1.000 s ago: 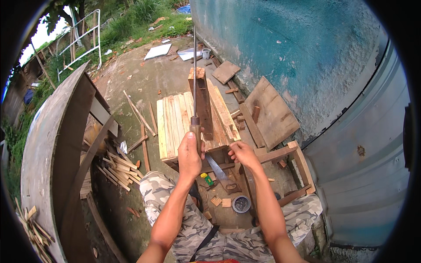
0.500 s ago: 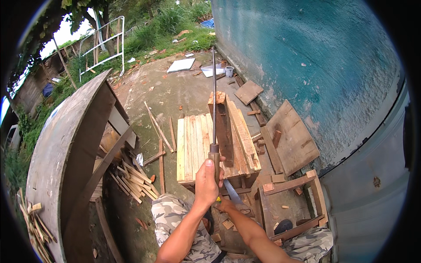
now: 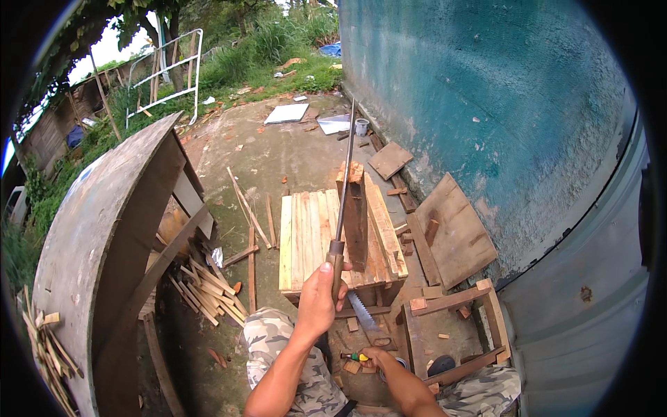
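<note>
Left fingers [image 3: 342, 294] wrap brown-handled grey metal rod [image 3: 336, 251]; right fingers [image 3: 371, 357] at small green-yellow object [image 3: 358, 356], hold unclear. Beyond fingers, brown timber block [image 3: 357, 226] sits whole on pale slatted wooden desk [image 3: 306, 240].

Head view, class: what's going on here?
The person's left hand holds a long, thin-bladed tool. The right hand is lower down, holding a small yellow-and-green object. In front, a dark beam lies on a slatted wooden bench, and a saw lies by the bench's near side.
</note>
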Tool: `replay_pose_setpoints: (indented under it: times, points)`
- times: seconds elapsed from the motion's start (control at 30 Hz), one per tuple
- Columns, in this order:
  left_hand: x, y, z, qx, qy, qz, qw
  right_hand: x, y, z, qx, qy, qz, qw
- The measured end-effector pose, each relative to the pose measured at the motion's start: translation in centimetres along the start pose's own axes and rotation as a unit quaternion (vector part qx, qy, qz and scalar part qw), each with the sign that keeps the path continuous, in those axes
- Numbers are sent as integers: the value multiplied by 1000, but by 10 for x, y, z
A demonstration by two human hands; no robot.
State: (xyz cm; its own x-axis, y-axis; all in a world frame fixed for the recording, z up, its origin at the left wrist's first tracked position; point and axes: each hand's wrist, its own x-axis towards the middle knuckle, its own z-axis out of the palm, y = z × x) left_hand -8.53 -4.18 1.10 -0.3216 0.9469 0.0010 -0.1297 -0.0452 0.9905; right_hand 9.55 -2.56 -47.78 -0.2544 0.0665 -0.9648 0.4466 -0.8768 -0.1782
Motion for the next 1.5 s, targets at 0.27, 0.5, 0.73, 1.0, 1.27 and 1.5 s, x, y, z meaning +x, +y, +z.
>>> replay_pose_setpoints:
  times: [0.27, 0.5, 0.73, 1.0, 1.27, 1.5]
  points:
    - [-15, 12, -10, 27, -20, -21, 999, -280, -60, -53, 96, -232, -370, 895]
    - [-20, 19, -22, 76, -40, -20, 996, -474, -122, -45, 131, -74, -624, 766]
    - [-26, 31, -37, 53, -53, -45, 996, -544, -192, 18, 72, 138, -756, 635]
    - [-28, 48, -45, 71, -58, -62, 994, -554, -225, 71, -96, 188, -733, 646]
    - [-27, 69, -49, 106, -75, -79, 988, -588, -234, 78, -254, 306, -773, 495]
    - [-26, 78, -45, 95, -83, -87, 988, -609, -238, 84, -312, 325, -760, 469]
